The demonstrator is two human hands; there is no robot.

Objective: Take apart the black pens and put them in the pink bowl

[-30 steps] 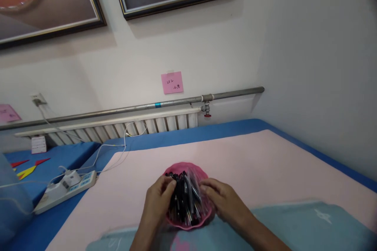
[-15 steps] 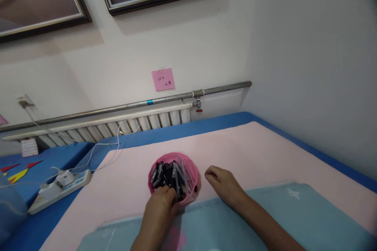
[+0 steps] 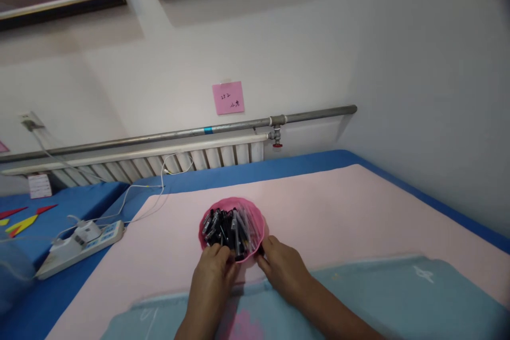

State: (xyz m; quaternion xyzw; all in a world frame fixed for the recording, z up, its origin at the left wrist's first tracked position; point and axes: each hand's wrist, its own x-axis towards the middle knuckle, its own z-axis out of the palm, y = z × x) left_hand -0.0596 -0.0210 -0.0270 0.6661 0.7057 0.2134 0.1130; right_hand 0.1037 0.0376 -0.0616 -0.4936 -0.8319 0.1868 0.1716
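A round pink basket (image 3: 261,217) with a wavy rim holds many pens (image 3: 226,226), black ones on the left and clear-barrelled ones on the right. My left hand (image 3: 212,271) is closed at the near-left rim, knuckles over the edge and thumb hidden low against the side. At the near-right side, my right hand (image 3: 283,268) has its thumb and fingers drawn together against the basket. A small black piece shows by those fingertips; whether it is a pen end cannot be made out.
A teal cloth (image 3: 382,287) lies in front on a pink sheet (image 3: 319,202) over the blue surface (image 3: 303,158). Left are a power strip (image 3: 107,236) with white plugs and loose cables (image 3: 162,186). A radiator (image 3: 213,156) and pipe (image 3: 239,127) run along the wall behind.
My right hand has come left from beside the basket to touch its near-right side. The basket has shifted slightly left and tilted. My left hand stays at the rim. The view has moved a little.
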